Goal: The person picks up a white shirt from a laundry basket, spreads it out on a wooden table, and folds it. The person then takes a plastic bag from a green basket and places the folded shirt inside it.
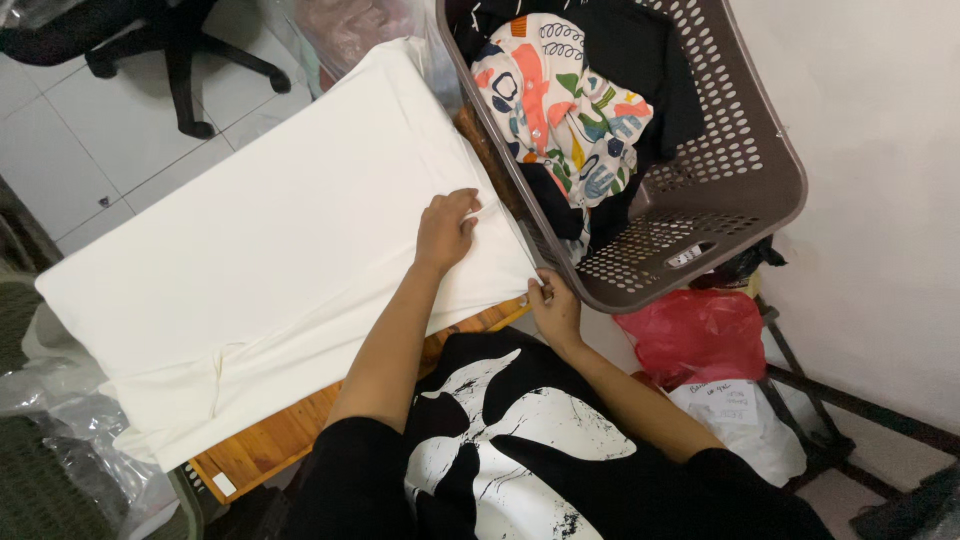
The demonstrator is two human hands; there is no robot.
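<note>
A cream white garment lies spread flat over a wooden table. My left hand rests on the garment near its right edge, fingers curled and pinching a fold of the cloth. My right hand grips the garment's near right corner, beside the rim of a grey laundry basket. The basket holds a colourful patterned shirt and dark clothes.
A red plastic bag and a white bag lie below the basket on the right. An office chair base stands on the tiled floor at top left. Clear plastic wrap sits at the left. A white wall is on the right.
</note>
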